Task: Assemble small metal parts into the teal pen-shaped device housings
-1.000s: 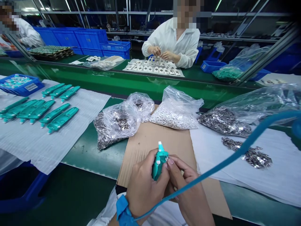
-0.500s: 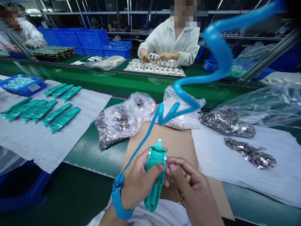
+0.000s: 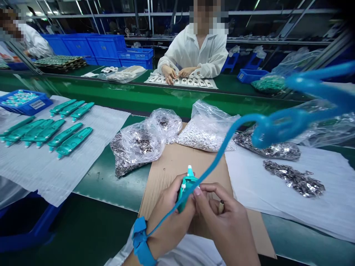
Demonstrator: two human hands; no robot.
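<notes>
My left hand (image 3: 177, 226) is wrapped round a teal plastic housing (image 3: 189, 181) with a white-tipped nozzle pointing away from me. A small white peg (image 3: 183, 183) sticks out on the housing's left side; its lower part is hidden by my hand and the cord. Against the right edge of the housing, my right hand (image 3: 226, 218) pinches with thumb and index finger; whatever is between them is too small to make out. A blue wrist strap (image 3: 142, 242) with a coiled blue cord (image 3: 219, 157) circles my left wrist, and the cord crosses in front of the housing.
Cardboard (image 3: 163, 177) lies under my hands. Behind it are a bag of metal parts (image 3: 126, 155) and a bag of white parts (image 3: 205, 138). Loose metal clips (image 3: 294, 179) lie right; several teal housings (image 3: 73, 142) and a blue bin (image 3: 27, 105) left. A co-worker (image 3: 195, 51) sits opposite.
The housing has turned in my left hand, so its open inner face shows less. The cord has swung right and down across it. My right fingers have closed together at its right edge.
</notes>
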